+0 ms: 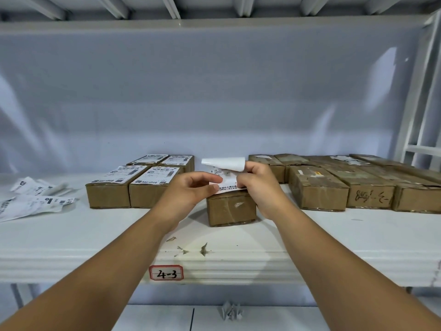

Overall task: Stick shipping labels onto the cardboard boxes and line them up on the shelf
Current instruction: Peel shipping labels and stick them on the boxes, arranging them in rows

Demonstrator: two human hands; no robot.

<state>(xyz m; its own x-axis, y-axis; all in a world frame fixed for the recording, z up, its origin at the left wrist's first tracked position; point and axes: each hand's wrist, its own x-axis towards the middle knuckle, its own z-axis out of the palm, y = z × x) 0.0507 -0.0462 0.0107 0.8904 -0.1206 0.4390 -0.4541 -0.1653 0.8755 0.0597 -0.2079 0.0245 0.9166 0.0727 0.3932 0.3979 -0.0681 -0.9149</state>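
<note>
Pinching label (225,179) over box (231,207): left hand (191,189); right hand (256,185).

A white shelf (334,235) fills the view — its front edge has a red-edged tag (166,272) marked 4-3. Behind it is a shiny pale sheet (214,91) with soft glare. Grey beams (171,7) run overhead, and a white post (411,103) stands at the right.

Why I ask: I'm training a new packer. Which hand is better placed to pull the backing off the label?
Right, probably. The right hand sits at the curled backing, fingertips on its end, while the left hand pinches the label by its left edge, steadying it over the box.
</note>
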